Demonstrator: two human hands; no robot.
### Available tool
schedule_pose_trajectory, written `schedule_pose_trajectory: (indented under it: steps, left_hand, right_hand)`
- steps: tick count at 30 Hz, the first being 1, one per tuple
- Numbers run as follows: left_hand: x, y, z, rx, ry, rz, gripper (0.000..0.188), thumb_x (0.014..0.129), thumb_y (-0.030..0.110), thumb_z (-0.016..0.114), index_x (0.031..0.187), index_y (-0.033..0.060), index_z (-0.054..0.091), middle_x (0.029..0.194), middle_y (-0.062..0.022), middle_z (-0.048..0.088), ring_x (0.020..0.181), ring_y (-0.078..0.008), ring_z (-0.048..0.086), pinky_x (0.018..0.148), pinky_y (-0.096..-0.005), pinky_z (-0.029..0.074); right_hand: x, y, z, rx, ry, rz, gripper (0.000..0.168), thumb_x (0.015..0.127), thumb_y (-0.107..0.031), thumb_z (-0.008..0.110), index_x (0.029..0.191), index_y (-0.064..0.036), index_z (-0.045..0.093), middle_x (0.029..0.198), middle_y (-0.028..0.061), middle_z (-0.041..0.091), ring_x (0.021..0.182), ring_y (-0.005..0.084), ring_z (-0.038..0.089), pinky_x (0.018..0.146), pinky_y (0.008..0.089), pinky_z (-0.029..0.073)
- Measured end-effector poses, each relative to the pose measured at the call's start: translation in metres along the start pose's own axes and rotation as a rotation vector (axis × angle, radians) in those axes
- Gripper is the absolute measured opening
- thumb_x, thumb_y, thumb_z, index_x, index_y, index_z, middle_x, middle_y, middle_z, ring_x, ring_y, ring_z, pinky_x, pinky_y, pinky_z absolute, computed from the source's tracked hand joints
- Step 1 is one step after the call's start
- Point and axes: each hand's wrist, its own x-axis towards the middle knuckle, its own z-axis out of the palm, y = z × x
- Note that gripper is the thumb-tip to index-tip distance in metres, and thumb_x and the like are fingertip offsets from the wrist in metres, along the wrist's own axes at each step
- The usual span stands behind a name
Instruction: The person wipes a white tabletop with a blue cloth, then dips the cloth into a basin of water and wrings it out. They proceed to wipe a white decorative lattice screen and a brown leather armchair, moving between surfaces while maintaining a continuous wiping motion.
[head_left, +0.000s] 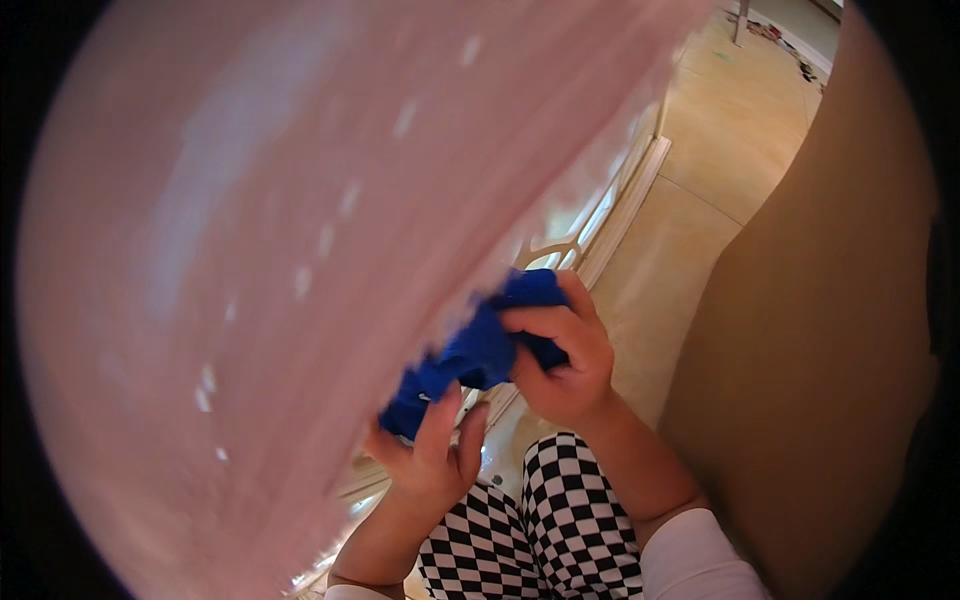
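A crumpled blue cloth (480, 341) is held in front of me, stretched between both hands. My right hand (566, 356) grips its upper right part, with the thumb and fingers closed on the fabric. Lower and to the left, my left hand (435, 442) pinches the cloth's lower end between its fingers. A large pink, sheer-looking fabric (337, 225) hangs close to the camera and covers the left part of the view. It hides the left edge of the blue cloth and some fingertips of my left hand.
Behind the hands runs a long pale moulded edge (626, 214) beside a curved lattice panel (555, 251). Tan floor tiles (697, 150) lie beyond it. A large brown surface (810, 337) fills the right side. Small scattered items (784, 45) and a post-like leg (742, 22) appear at the top right.
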Motion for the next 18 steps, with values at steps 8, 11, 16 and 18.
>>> schedule_pose_trajectory:
  steps: [8, 11, 16, 18]
  left_hand:
    - [0.047, 0.001, 0.004, 0.094, -0.104, -0.002, 0.038, 0.077, -0.01, 0.055, 0.113, 0.0023, 0.058, 0.117, -0.0184, 0.044, 0.106, -0.0297, 0.048, 0.087, -0.0349, 0.041]
    - [0.054, -0.004, -0.002, 0.122, -0.139, 0.018, 0.04, 0.077, -0.011, 0.054, 0.115, 0.0021, 0.057, 0.117, -0.0169, 0.044, 0.107, -0.0288, 0.048, 0.088, -0.0342, 0.041]
    - [0.061, 0.001, 0.0, -0.093, -0.231, -0.091, 0.043, 0.076, -0.012, 0.052, 0.117, 0.0012, 0.055, 0.118, -0.0184, 0.047, 0.111, -0.0324, 0.048, 0.093, -0.0378, 0.041]
    - [0.067, -0.001, -0.015, -0.13, -0.421, -0.189, 0.038, 0.083, -0.006, 0.049, 0.12, -0.0005, 0.052, 0.121, -0.02, 0.051, 0.112, -0.0326, 0.05, 0.096, -0.0378, 0.038]
  right_hand:
    - [0.014, -0.014, -0.012, -0.008, 0.062, 0.337, 0.033, 0.072, 0.009, 0.058, 0.103, -0.004, 0.059, 0.103, 0.0162, 0.052, 0.091, 0.0266, 0.057, 0.078, 0.0303, 0.046]
    - [0.014, -0.025, 0.003, -0.045, 0.177, 0.359, 0.035, 0.072, 0.01, 0.056, 0.104, -0.003, 0.059, 0.103, 0.0157, 0.052, 0.09, 0.0271, 0.057, 0.078, 0.0302, 0.046]
    - [0.008, -0.05, -0.004, -0.128, 0.244, 0.541, 0.039, 0.074, 0.013, 0.051, 0.107, -0.005, 0.058, 0.103, 0.0156, 0.051, 0.093, 0.0284, 0.056, 0.081, 0.0305, 0.046]
    - [0.018, -0.063, -0.003, -0.139, 0.261, 0.527, 0.04, 0.074, 0.013, 0.051, 0.109, -0.005, 0.058, 0.102, 0.0155, 0.051, 0.094, 0.028, 0.056, 0.081, 0.0306, 0.045]
